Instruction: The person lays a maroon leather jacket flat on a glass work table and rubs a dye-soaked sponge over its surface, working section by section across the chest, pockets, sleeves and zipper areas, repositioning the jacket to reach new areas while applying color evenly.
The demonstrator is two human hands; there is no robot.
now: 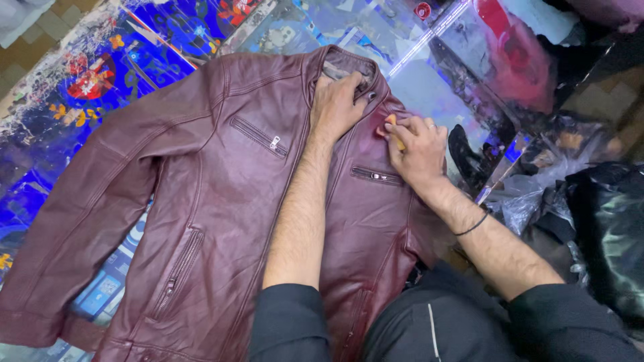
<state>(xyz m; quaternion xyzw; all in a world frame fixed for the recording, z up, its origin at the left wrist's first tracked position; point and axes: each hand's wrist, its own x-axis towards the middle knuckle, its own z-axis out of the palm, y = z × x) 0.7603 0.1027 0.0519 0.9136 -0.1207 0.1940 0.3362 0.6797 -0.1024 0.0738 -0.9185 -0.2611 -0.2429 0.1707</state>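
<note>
The left hand (339, 100) pinned the maroon leather jacket (221, 201) at its collar while the right hand (419, 151) pinched a small orange pad (392, 121) (partly hidden) against the shoulder, mid-rub.

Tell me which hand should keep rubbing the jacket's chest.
Right. The right hand already presses a small orange pad on the maroon leather jacket, while the left hand is busy pinning the collar flat.

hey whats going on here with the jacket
A person has a dark red leather jacket spread flat, front up, on a colourful sheet. The left hand presses down at the collar. The right hand holds a small orange pad against the leather near the shoulder. Plastic bags lie beside it.
</note>
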